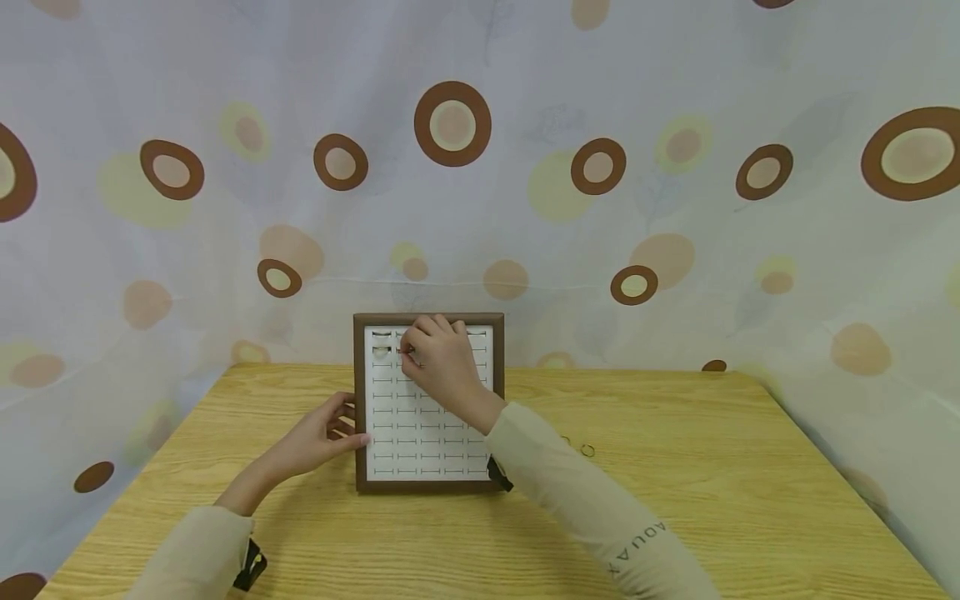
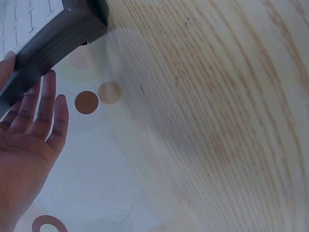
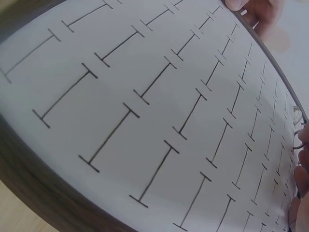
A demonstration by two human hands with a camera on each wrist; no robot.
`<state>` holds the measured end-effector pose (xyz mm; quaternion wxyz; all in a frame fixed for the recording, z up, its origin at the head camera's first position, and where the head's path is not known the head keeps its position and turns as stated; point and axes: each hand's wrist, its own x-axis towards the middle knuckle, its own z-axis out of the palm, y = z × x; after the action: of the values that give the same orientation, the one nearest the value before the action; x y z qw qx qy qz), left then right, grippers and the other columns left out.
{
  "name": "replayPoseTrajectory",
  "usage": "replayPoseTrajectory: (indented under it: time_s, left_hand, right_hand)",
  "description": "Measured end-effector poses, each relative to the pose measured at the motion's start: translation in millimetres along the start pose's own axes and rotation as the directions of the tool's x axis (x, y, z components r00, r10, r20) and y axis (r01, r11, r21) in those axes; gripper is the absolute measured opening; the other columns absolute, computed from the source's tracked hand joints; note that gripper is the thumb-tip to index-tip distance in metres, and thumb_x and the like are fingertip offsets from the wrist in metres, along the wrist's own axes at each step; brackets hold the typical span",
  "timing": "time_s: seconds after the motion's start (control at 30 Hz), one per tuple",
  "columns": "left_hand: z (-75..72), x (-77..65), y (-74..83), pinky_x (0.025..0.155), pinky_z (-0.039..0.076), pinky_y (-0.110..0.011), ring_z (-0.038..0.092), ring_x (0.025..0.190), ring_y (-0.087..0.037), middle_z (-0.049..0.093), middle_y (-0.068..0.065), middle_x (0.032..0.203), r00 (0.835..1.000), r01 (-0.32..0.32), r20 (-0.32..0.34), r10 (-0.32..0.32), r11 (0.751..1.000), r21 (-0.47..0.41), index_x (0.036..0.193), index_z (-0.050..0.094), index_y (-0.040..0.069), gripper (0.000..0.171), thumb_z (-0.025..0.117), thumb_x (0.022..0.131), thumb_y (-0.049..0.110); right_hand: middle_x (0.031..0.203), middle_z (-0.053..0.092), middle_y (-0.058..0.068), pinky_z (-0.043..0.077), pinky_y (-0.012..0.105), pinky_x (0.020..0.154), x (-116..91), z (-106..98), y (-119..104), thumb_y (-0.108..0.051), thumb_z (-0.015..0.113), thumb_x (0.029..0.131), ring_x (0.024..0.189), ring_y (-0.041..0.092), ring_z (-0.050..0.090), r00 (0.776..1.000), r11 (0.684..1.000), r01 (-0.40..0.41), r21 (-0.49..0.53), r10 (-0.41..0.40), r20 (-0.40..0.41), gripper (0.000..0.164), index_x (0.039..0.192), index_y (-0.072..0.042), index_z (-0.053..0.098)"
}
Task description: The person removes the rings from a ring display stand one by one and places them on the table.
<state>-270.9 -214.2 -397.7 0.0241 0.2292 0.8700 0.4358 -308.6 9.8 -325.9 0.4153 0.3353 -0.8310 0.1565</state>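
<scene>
A ring display board [image 1: 382,403] with a brown frame and a white panel of slits stands upright on the table. My left hand [image 1: 318,437] holds its left edge, thumb on the front and fingers at the side and behind; the left wrist view shows the hand [image 2: 29,140] at the dark frame [image 2: 48,41]. Near the top, my right hand [image 1: 442,358] pinches a ring [image 1: 405,351] at a second-row slit, the ring mostly covered by the fingers. Rings [image 1: 382,351] sit in slits beside it. In the right wrist view the fingers [image 3: 302,179] show at the far edge.
Small rings [image 1: 588,450] lie on the wooden table [image 1: 675,483] right of the board, partly behind the right sleeve. A patterned curtain [image 1: 525,242] hangs behind the table. Dark straps or clips [image 1: 251,567] show at both sleeves.
</scene>
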Motion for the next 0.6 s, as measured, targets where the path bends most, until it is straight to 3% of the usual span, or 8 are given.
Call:
replayPoseTrajectory:
  time_s: [0.6]
  left_hand:
    - [-0.2,0.0,0.4,0.075,0.051,-0.030,0.061,0.091,-0.023,0.057,-0.018,0.108,1.000,-0.003,-0.001,0.003,1.000,-0.006,0.125,0.038,-0.003,0.055,0.066,0.085,0.022]
  right_hand:
    - [0.084,0.059,-0.005,0.032,0.026,0.065,0.7,-6.1,-0.6,-0.016,0.067,0.078,0.081,0.012,0.051,1.000,0.996,-0.009,0.090,0.007,0.029,0.006,0.078,-0.016,0.061]
